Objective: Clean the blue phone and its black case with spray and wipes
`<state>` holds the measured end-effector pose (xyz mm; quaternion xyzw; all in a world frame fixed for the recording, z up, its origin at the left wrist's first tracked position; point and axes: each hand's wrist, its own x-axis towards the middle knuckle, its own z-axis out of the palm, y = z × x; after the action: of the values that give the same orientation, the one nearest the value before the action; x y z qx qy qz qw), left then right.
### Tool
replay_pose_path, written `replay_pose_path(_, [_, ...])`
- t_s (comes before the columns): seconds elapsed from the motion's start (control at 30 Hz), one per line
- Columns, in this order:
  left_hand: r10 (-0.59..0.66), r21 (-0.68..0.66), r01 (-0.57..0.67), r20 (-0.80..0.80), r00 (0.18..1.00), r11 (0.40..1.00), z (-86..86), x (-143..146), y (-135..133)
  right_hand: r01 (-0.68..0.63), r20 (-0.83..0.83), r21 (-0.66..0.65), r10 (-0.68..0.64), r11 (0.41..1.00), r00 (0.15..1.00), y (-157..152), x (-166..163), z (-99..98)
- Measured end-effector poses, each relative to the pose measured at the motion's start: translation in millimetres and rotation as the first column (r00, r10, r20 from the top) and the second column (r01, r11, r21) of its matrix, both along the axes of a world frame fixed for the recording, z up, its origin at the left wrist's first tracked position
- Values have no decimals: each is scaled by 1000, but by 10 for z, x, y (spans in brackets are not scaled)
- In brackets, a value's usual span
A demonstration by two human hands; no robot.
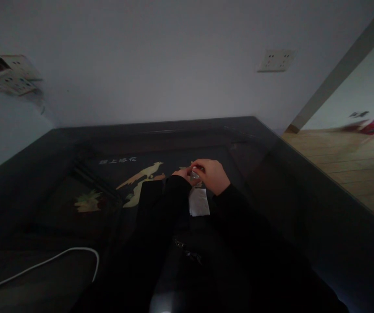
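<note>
Both hands meet over the dark tabletop [258,165]. My left hand [183,173] has its fingers closed on the near side of a small clear item with a whitish top [194,174]. Bent over that item from the right is my right hand [213,174], thumb and fingers pinching its top. The item's exact kind is too small and dim to make out. Just below the hands lies a folded white tissue or cloth [199,202]. A dark rectangular object [150,195] sits beside my left sleeve, partly hidden by it.
Bird pictures [141,174] and pale characters decorate the tabletop. A white cable [82,248] curves across the left front. Small shiny bits or reflections [188,252] show near the front. Behind the table stands a wall with a socket [276,60]; wooden floor [352,161] lies right.
</note>
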<state>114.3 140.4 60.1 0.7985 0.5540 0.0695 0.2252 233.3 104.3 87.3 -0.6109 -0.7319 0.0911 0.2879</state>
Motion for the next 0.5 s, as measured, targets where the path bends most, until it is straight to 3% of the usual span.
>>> replay_pose_path(0.23, [6,-8,-6,2,1000,1000,-32,38,-15,124,-28,0,-124,992,992,48,-1,-98])
replay_pose_path(0.5, [-23,-19,23,-3,1000,1000,-72,15,13,103,-52,0,-103,995,993,30,11,-97])
